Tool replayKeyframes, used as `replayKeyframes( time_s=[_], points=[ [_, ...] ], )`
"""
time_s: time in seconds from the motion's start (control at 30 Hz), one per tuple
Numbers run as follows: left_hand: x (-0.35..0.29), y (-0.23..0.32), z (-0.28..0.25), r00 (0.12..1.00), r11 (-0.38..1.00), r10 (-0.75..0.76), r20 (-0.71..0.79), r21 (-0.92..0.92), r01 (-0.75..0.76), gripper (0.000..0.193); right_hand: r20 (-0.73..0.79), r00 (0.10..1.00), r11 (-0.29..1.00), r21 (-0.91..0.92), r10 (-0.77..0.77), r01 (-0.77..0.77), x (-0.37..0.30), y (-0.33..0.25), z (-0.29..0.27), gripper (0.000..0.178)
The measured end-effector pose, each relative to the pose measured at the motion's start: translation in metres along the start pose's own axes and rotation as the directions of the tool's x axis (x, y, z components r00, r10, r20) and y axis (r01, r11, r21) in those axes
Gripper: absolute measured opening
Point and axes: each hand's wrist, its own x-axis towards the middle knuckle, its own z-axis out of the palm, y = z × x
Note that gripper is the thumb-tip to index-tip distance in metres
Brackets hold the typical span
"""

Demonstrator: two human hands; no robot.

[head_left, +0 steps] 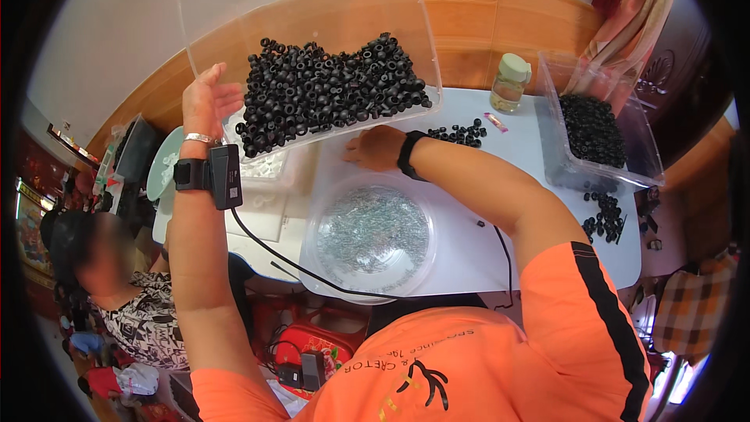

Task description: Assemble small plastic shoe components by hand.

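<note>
Left hand (209,100) open, tilting clear bin (312,55) of black rings (328,90); right hand (376,148) flat, empty on table (531,156). Most rings not yet tipped out.

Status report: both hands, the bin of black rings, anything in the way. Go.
Left hand open, propping tilted clear bin. Right hand flat on table under its lip. Black rings heaped at low edge. Round clear bowl close below.

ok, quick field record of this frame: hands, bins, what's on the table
left hand: open, raised at the tilted clear bin's left edge
right hand: flat on white table, under that bin
tilted bin contents: black rubber rings
second bin: right side, black rings too
round clear dish: small metal pieces
bottle: upright, pale cap
</note>
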Motion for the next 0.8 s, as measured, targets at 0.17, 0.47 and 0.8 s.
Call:
replayKeyframes(
  time_s=[0.17, 0.47, 0.8],
  points=[
    [0.000, -0.007, -0.005, 1.000, 1.000, 0.012, -0.016, -0.008, -0.012, 0.047, 0.088, 0.989, 0.991, -0.068, 0.117, -0.112, -0.050, -0.011, -0.015, 0.039],
    [-0.011, -0.024, 0.005, 0.999, 0.998, 0.006, -0.034, -0.059, -0.008, 0.053, -0.052, 0.993, 0.995, 0.002, 0.101, -0.102, -0.151, -0.037, -0.035, 0.033],
    [-0.016, -0.023, 0.016, 0.995, 0.991, -0.011, -0.101, -0.136, -0.002, 0.039, -0.118, 0.844, 0.845, 0.203, 0.523, -0.495, -0.156, 0.006, -0.084, 0.044]
  ],
)
